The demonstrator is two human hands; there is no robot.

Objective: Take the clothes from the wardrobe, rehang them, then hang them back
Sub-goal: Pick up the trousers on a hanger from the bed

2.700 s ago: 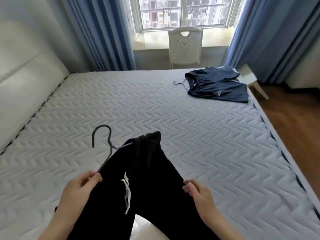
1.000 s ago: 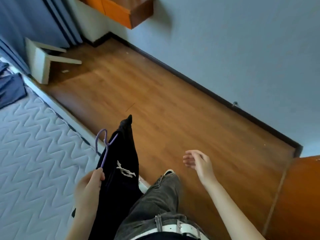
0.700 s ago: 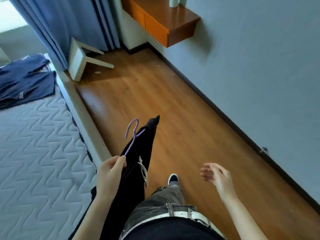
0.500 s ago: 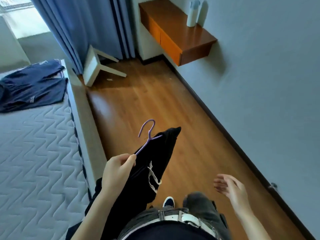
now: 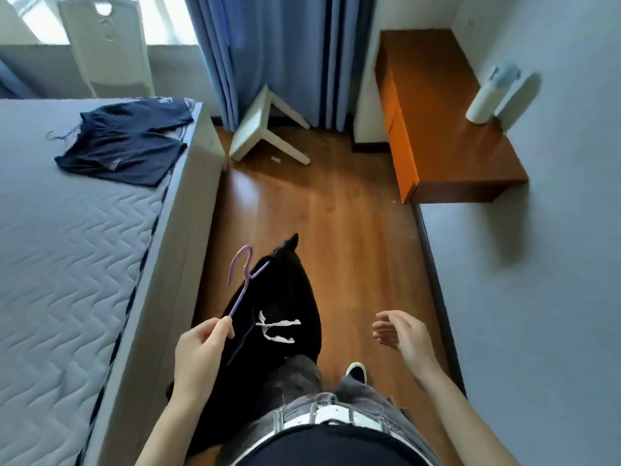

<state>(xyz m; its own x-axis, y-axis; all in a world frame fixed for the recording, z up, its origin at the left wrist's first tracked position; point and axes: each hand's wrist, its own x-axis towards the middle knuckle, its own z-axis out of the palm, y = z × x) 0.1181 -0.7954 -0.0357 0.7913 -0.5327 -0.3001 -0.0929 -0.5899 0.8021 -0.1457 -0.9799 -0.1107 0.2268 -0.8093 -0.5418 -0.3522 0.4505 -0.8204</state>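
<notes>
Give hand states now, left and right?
Left hand: pinching the purple hanger that carries the black pants.
Right hand: open, fingers loosely curled, empty.

A mattress (image 5: 67, 264) lies left, shorts (image 5: 127, 142) on its far corner; ahead, a stool (image 5: 250, 136) tilts by the curtain (image 5: 268, 45); at right, a shelf (image 5: 437, 112) carries a bottle (image 5: 484, 102).

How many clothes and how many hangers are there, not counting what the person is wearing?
Clothes: 2, the black cloth garment with white drawstrings and the navy blue cloth garment on the bed.
Hangers: 2, the thin purple hanger in the left hand and a thin dark hanger at the navy garment's edge.
Total: 4.
</notes>
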